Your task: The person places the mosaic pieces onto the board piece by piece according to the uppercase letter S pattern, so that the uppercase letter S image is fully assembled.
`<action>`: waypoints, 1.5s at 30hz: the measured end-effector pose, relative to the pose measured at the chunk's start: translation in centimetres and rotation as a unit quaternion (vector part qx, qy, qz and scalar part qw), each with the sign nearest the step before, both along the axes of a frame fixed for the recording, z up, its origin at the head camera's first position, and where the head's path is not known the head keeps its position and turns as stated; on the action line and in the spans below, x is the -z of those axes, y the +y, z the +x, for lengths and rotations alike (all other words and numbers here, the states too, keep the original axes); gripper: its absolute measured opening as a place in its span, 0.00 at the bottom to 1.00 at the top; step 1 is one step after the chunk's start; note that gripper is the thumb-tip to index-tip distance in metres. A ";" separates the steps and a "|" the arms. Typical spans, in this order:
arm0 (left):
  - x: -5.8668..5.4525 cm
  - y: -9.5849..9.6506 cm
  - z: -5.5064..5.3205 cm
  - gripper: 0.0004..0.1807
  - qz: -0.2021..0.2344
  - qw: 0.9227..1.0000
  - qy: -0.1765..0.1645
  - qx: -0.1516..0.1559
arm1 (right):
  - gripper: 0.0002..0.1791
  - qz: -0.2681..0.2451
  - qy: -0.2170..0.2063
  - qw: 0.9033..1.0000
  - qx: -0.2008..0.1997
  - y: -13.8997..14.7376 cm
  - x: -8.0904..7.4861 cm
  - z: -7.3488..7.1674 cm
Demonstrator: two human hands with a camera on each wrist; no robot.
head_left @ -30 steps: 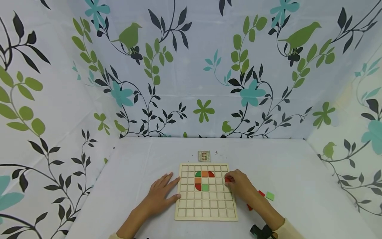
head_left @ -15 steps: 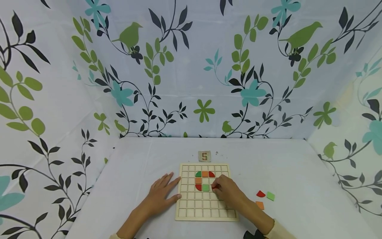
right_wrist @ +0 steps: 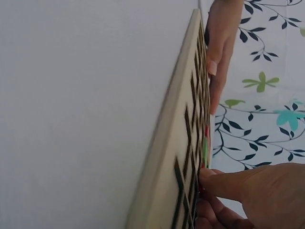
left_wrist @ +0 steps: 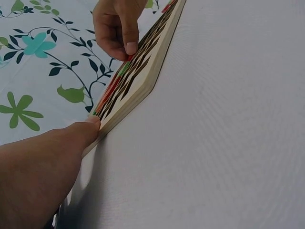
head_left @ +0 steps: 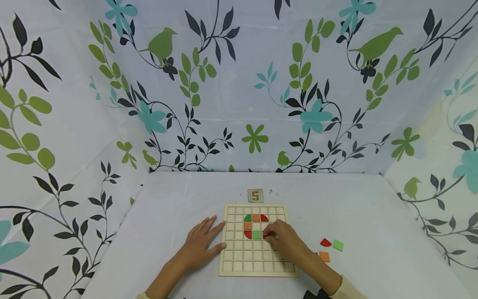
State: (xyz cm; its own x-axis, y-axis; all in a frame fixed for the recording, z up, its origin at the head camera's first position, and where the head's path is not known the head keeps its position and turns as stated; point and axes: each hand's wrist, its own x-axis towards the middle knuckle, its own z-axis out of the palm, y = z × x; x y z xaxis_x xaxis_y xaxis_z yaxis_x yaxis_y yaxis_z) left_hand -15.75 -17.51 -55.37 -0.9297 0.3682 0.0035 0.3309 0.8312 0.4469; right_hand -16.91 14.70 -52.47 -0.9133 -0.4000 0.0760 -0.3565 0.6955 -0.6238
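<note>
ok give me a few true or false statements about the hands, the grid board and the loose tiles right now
1. The right hand pinches a red piece over the wooden grid board. True.
2. The left hand is lifted clear of the board. False: it lies flat on the table, fingers touching the board's left edge.
3. Three loose tiles lie right of the board: a red tile, a green tile and an orange tile. True.
4. The small card sits on the board. False: it lies on the table behind it.

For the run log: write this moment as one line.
left hand flat, steadying board | right hand pinching red piece beside green piece
</note>
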 end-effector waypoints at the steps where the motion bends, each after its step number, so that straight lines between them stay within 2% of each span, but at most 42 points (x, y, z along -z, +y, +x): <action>1: 0.0 0.0 0.0 0.40 0.000 1.000 0.000 -0.001 | 0.04 0.000 0.001 1.000 -0.003 0.0 0.1 -0.1; 7: -0.1 -0.1 0.1 0.40 0.000 1.000 0.002 -0.002 | 0.03 0.004 0.007 1.000 -0.016 -0.1 0.3 -0.3; 17: -0.3 -0.1 0.2 0.39 0.001 1.000 -0.002 -0.002 | 0.04 0.018 0.021 0.999 -0.029 0.0 0.0 0.2; 20: -0.3 -0.1 0.2 0.39 0.003 1.000 -0.002 -0.001 | 0.06 0.015 0.020 0.999 -0.026 0.4 -0.5 0.5; 23: -0.3 -0.1 0.2 0.39 0.003 1.000 -0.002 0.000 | 0.07 0.007 0.002 1.000 -0.002 1.1 -1.1 0.8; 27: -0.1 -0.1 0.1 0.40 0.000 1.000 0.000 0.002 | 0.09 0.005 -0.006 0.999 0.047 3.2 -2.1 1.0; 35: -0.1 0.0 0.1 0.40 0.003 1.000 -0.001 0.004 | 0.19 0.011 0.023 0.991 0.132 10.3 -3.6 2.1; 40: -0.1 0.0 0.0 0.40 0.002 1.000 -0.001 0.003 | 0.25 0.012 0.014 0.987 0.160 14.3 -2.9 2.9; 45: 0.1 -0.1 -0.1 0.40 -0.001 1.000 -0.003 0.002 | 0.31 0.005 -0.035 0.986 0.165 16.8 -1.5 3.6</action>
